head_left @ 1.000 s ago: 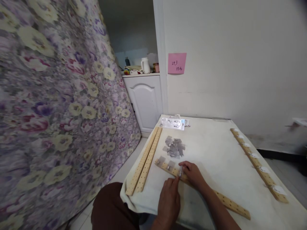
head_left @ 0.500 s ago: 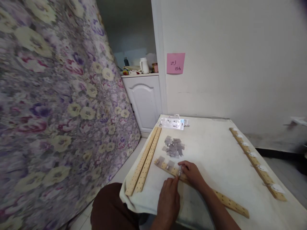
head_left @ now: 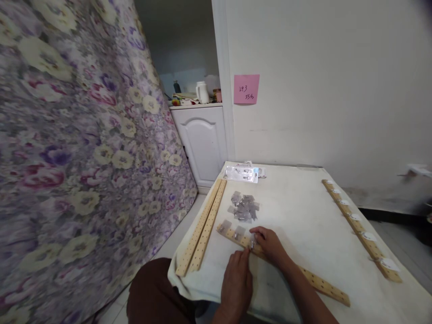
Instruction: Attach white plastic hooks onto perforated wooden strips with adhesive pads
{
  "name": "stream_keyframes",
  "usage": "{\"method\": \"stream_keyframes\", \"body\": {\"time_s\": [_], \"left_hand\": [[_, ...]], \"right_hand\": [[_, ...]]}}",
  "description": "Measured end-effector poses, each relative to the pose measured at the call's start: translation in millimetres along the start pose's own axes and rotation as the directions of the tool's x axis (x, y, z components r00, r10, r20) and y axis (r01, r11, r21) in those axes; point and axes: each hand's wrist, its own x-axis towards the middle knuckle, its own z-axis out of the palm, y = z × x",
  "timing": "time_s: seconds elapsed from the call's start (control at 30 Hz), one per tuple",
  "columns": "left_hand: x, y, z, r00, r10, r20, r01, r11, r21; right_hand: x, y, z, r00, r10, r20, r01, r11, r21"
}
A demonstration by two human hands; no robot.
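Head view counts four pale wooden strips on one cloth-covered table (head_left: 297, 202): two bare perforated strips (head_left: 208, 229) side by side at the left, one strip (head_left: 374, 251) at the far right bearing six white pieces, and one working strip (head_left: 324, 284) slanting beneath the hands. Three clear packets lie along its far-left end, two free packets (head_left: 240, 232) and a third packet (head_left: 253, 242) at the curled fingers of the left hand (head_left: 237, 276) and right hand (head_left: 269, 243), though whether either pinches it I cannot tell. Beyond sits one heap of similar packets (head_left: 245, 208), overlapping too much to count.

Muted light, soft shadows, stretched edges
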Motion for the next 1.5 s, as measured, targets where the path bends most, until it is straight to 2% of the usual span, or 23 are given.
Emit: {"method": "stream_keyframes", "body": {"time_s": [0.27,0.53,0.7,0.97,1.23,1.5], "left_hand": [[-0.2,-1.4,0.6,1.0,0.023,-0.017,-0.023,1.0,0.001],[1.2,-0.1,-0.8,1.0,-0.008,0.008,0.008,1.0,0.018],[0.9,-0.3,-0.8,0.999,-0.022,0.023,0.022,1.0,0.014],[1.3,-0.4,-1.5,1.0,-0.009,0.027,0.009,1.0,0.017],[1.7,0.2,-2.0,1.0,-0.005,0.027,0.005,1.0,0.03],[1.4,0.9,-4.2,0.997,-0.049,0.054,0.047,0.998,0.046]], "right_hand": [[0.5,1.7,0.4,1.0,0.016,-0.001,-0.016,1.0,0.0],[-1.3,-1.4,0.1,1.0,-0.022,-0.01,0.022,1.0,-0.021],[-3.3,-2.7,-0.7,1.0,-0.02,0.024,0.02,1.0,-0.009],[-3.8,-0.3,0.8,0.999,-0.01,0.035,0.007,0.996,0.084],[3.0,6.6,5.3,0.995,0.076,0.065,-0.09,0.964,0.251],[2.7,9.6,6.7,0.999,0.038,0.02,-0.042,0.964,0.262]]}}
